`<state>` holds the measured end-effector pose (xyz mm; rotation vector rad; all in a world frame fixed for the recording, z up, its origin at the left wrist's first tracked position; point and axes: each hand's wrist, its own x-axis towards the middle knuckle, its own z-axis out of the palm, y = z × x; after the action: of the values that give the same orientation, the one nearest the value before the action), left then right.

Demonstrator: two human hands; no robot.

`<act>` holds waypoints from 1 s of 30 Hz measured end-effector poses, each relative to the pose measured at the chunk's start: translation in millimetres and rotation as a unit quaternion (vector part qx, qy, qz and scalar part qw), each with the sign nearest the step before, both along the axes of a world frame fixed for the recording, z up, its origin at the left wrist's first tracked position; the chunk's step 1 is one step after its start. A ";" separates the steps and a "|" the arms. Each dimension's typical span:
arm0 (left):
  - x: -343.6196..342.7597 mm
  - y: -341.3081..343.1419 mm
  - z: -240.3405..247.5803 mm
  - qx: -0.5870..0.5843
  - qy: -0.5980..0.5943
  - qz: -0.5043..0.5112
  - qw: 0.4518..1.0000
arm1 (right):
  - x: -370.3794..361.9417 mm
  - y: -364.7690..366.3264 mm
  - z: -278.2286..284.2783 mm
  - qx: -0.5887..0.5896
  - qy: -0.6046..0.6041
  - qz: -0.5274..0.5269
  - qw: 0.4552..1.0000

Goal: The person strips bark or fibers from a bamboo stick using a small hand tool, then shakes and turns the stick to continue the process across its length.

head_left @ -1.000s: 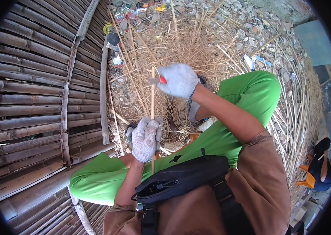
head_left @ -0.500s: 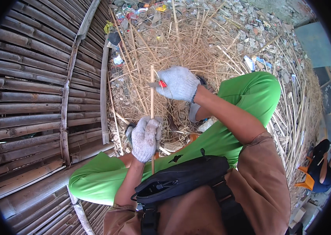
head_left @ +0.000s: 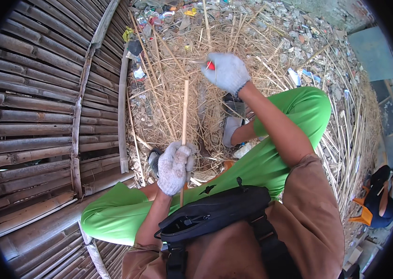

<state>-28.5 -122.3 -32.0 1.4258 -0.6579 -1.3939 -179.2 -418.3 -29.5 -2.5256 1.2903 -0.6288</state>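
Stick (head_left: 185, 109): pale, slender, held in front of the seated person's body. Long axis runs near to far, the far tip leaning slightly right and pointing at the straw litter (head_left: 238, 51). Near end meets the edge of the black bag (head_left: 215, 216); I cannot tell whether it stops there or passes under.

Around it: green trousers (head_left: 294, 116) beneath the near part and out to both sides; bamboo slat wall (head_left: 43, 111) well apart on the left; loose pale strips (head_left: 345, 153) lying to the right. At far right I also log another person (head_left: 380, 200) beside an orange chair (head_left: 363, 214). The left hand (head_left: 173, 165) blocks my view of one stretch of the stick.

Pose: left hand, gloved, fingers wrapped round the stick's nearer half. Right hand (head_left: 229, 73), also gloved, is closed on a knife (head_left: 211, 65) with a red part showing; its blurred blade points left, just beyond the stick's far tip and apart from it. Right forearm (head_left: 277, 128) reaches in from near right, slanting far and left.
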 end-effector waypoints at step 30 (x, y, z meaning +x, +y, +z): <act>-2.2 -1.4 -0.9 -0.017 -0.150 0.018 0.988 | 24.4 46.0 -10.7 0.016 0.031 0.096 0.995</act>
<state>-30.7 -123.7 -32.8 1.6291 -0.8387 -1.1442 -154.8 -372.4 -40.2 -2.6200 1.0491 -0.4869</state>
